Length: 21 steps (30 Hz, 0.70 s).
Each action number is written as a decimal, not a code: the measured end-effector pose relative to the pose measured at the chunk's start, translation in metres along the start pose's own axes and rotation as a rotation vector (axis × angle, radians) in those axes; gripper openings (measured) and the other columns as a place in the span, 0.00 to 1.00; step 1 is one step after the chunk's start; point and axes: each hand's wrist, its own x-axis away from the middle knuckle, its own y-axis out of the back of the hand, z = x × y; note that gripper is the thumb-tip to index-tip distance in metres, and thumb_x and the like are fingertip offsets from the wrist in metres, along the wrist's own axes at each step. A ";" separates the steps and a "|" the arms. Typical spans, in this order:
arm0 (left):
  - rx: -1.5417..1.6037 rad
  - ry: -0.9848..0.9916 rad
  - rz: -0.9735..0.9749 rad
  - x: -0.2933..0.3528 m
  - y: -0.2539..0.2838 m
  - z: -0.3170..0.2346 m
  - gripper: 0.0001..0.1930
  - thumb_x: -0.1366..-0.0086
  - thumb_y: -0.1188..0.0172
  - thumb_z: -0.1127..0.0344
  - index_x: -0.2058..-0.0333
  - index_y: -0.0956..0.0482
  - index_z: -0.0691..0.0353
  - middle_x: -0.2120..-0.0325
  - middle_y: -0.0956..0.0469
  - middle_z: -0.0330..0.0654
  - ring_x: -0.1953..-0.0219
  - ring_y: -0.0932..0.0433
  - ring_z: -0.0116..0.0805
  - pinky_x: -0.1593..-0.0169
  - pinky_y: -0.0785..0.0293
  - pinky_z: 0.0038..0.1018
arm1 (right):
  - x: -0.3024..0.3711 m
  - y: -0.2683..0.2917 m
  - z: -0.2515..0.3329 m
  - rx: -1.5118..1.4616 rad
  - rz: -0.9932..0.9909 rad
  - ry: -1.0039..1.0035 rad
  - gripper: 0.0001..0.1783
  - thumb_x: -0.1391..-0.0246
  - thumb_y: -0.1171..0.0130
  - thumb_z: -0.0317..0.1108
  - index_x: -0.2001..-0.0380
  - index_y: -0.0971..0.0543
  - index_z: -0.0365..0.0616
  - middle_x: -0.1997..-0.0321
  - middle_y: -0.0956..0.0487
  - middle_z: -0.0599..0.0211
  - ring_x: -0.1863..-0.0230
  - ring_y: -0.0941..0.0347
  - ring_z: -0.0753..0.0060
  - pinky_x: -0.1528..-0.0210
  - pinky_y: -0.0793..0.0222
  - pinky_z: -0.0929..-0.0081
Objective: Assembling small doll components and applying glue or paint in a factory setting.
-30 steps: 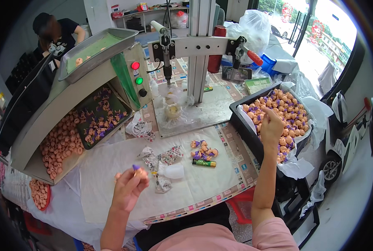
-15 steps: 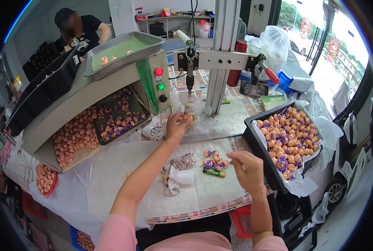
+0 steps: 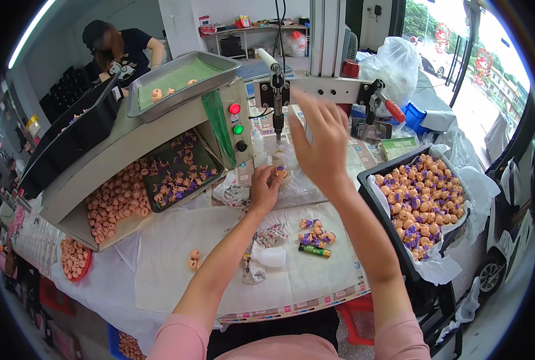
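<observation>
My left hand (image 3: 266,191) pinches a small flesh-coloured doll (image 3: 281,172) with a bit of purple on it, below the vertical rod of a bench press (image 3: 277,114). My right hand (image 3: 322,144) is raised in front of the press crossbar, fingers stretched out and somewhat blurred, with nothing seen in it. It hides part of the press column and base. On the white cloth lie several dolls in purple (image 3: 316,234), a green tube (image 3: 314,250), a white squeeze bottle (image 3: 270,257) and a patterned rag (image 3: 271,234). Two pale doll parts (image 3: 194,260) rest beside my left forearm.
At the right stands a black crate (image 3: 393,231) full of dolls. To the left, a box-like machine (image 3: 159,138) with lit buttons shelters loose doll heads (image 3: 114,201) and a dark tray (image 3: 159,207) of purple-clad bodies. A metal tray (image 3: 219,78) sits on top. Another person (image 3: 129,48) works behind.
My right hand has risen from beside the dolls on the cloth up to the press, its fingers opening out. My left hand stays below the press rod, still holding the doll. The view has shifted slightly.
</observation>
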 end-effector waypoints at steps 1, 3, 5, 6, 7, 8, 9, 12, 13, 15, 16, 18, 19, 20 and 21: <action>0.013 0.001 0.007 0.000 -0.002 -0.003 0.16 0.41 0.36 0.66 0.55 0.22 0.60 0.56 0.28 0.43 0.53 0.28 0.43 0.49 0.31 0.32 | -0.018 -0.016 -0.008 0.060 -0.041 0.014 0.27 0.49 0.38 0.35 0.45 0.28 0.41 0.54 0.21 0.54 0.50 0.27 0.52 0.43 0.38 0.56; -0.032 -0.043 -0.014 0.002 -0.001 -0.002 0.16 0.41 0.36 0.66 0.54 0.22 0.60 0.56 0.28 0.43 0.53 0.28 0.43 0.50 0.31 0.32 | -0.048 -0.047 -0.024 0.118 0.112 -0.105 0.35 0.50 0.35 0.41 0.40 0.34 0.41 0.55 0.21 0.53 0.49 0.28 0.54 0.45 0.36 0.56; -0.071 -0.090 -0.033 0.003 -0.005 -0.001 0.16 0.41 0.36 0.65 0.54 0.23 0.60 0.56 0.27 0.42 0.53 0.28 0.43 0.50 0.30 0.33 | -0.083 -0.066 -0.031 0.014 0.212 -0.318 0.38 0.51 0.34 0.42 0.39 0.35 0.41 0.56 0.20 0.54 0.50 0.27 0.58 0.48 0.34 0.59; -0.051 -0.058 -0.031 0.004 -0.009 -0.002 0.16 0.42 0.35 0.65 0.54 0.23 0.60 0.56 0.27 0.42 0.53 0.28 0.43 0.51 0.30 0.33 | -0.091 -0.069 -0.033 -0.087 0.314 -0.533 0.41 0.51 0.33 0.43 0.38 0.37 0.41 0.57 0.20 0.55 0.52 0.26 0.62 0.51 0.32 0.61; -0.039 -0.021 -0.035 0.004 -0.007 0.001 0.17 0.42 0.35 0.65 0.55 0.23 0.60 0.56 0.27 0.42 0.53 0.28 0.43 0.51 0.30 0.33 | -0.092 -0.071 -0.029 -0.096 0.318 -0.531 0.41 0.51 0.33 0.43 0.38 0.37 0.41 0.57 0.20 0.55 0.52 0.26 0.62 0.51 0.32 0.61; -0.043 -0.019 -0.041 0.005 -0.003 0.002 0.17 0.42 0.35 0.65 0.55 0.23 0.60 0.56 0.27 0.42 0.53 0.28 0.43 0.51 0.30 0.33 | -0.094 -0.067 -0.019 -0.306 0.169 -0.537 0.38 0.50 0.33 0.42 0.39 0.35 0.40 0.59 0.20 0.56 0.55 0.25 0.67 0.53 0.32 0.66; -0.066 -0.020 -0.035 0.005 0.000 0.004 0.17 0.43 0.35 0.65 0.55 0.24 0.61 0.56 0.27 0.43 0.53 0.28 0.44 0.51 0.30 0.33 | -0.096 -0.062 -0.010 -0.514 0.019 -0.540 0.35 0.50 0.33 0.41 0.41 0.32 0.39 0.60 0.20 0.58 0.57 0.24 0.71 0.55 0.31 0.70; -0.063 -0.029 -0.042 0.002 0.005 0.003 0.17 0.44 0.34 0.66 0.56 0.25 0.63 0.56 0.27 0.44 0.54 0.28 0.45 0.51 0.30 0.34 | -0.089 -0.019 0.019 -0.953 0.017 -0.335 0.23 0.49 0.34 0.37 0.52 0.23 0.37 0.63 0.20 0.61 0.63 0.23 0.77 0.56 0.31 0.77; -0.040 -0.041 -0.043 0.003 0.006 0.002 0.18 0.45 0.34 0.67 0.57 0.26 0.64 0.56 0.27 0.45 0.55 0.28 0.46 0.52 0.30 0.34 | -0.078 0.001 0.030 -0.811 0.128 -0.197 0.18 0.50 0.35 0.34 0.58 0.21 0.37 0.63 0.19 0.61 0.64 0.23 0.76 0.55 0.31 0.75; -0.089 -0.090 -0.044 0.002 0.016 0.017 0.18 0.46 0.34 0.67 0.57 0.26 0.64 0.55 0.28 0.46 0.54 0.28 0.46 0.51 0.29 0.34 | -0.050 0.012 0.051 -0.647 0.204 0.073 0.10 0.53 0.35 0.31 0.66 0.18 0.38 0.63 0.19 0.62 0.62 0.22 0.72 0.52 0.32 0.71; -0.124 -0.151 -0.024 -0.002 0.017 0.022 0.19 0.46 0.33 0.68 0.57 0.26 0.65 0.55 0.28 0.47 0.54 0.28 0.47 0.51 0.29 0.34 | -0.036 0.008 0.054 -0.604 0.171 0.202 0.08 0.55 0.35 0.29 0.69 0.18 0.38 0.63 0.18 0.63 0.60 0.21 0.70 0.50 0.33 0.68; -0.040 0.032 0.066 -0.001 0.028 0.006 0.20 0.46 0.34 0.69 0.55 0.26 0.64 0.53 0.28 0.48 0.51 0.28 0.48 0.50 0.29 0.34 | 0.000 0.009 0.050 -0.375 0.239 0.287 0.17 0.57 0.35 0.28 0.60 0.20 0.37 0.57 0.19 0.59 0.50 0.24 0.60 0.44 0.36 0.61; 0.053 0.031 0.101 0.002 0.033 0.001 0.20 0.47 0.35 0.70 0.54 0.26 0.64 0.53 0.28 0.48 0.51 0.28 0.48 0.50 0.28 0.34 | 0.013 0.014 0.052 -0.345 0.127 0.155 0.22 0.56 0.36 0.27 0.55 0.23 0.36 0.53 0.21 0.56 0.47 0.26 0.57 0.43 0.37 0.59; 0.128 0.039 0.117 0.006 0.050 0.000 0.21 0.47 0.35 0.71 0.52 0.26 0.63 0.52 0.29 0.49 0.51 0.28 0.48 0.49 0.28 0.34 | 0.028 0.015 0.056 -0.340 0.021 0.022 0.26 0.55 0.37 0.27 0.49 0.26 0.35 0.49 0.23 0.54 0.43 0.29 0.54 0.42 0.37 0.58; -0.066 -0.051 0.115 0.010 0.077 -0.004 0.21 0.46 0.37 0.73 0.51 0.26 0.61 0.54 0.28 0.46 0.51 0.27 0.41 0.49 0.27 0.31 | 0.041 0.017 0.064 -0.250 0.064 -0.041 0.30 0.55 0.38 0.26 0.45 0.30 0.35 0.46 0.24 0.52 0.43 0.30 0.52 0.41 0.38 0.57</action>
